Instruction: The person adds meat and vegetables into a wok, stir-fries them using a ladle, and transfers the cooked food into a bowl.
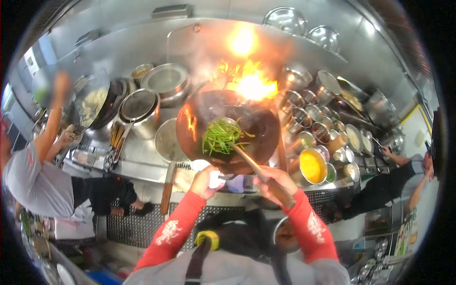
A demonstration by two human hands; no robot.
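Note:
My left hand (204,183) is closed on a white cloth (216,179) at the near edge of a big dark wok (190,137). The fingers of my right hand (278,183) wrap round the wooden handle of a ladle (261,173), which slants forward into the wok. Green vegetable strips (219,137) lie in the wok around the ladle's end. Tall flames (254,83) rise at the wok's far rim.
A strainer (137,105) rests on a pot at left. Metal containers and a bowl of yellow liquid (313,166) stand at right. One person (35,178) handles another wok at left; another person (392,185) stands far right.

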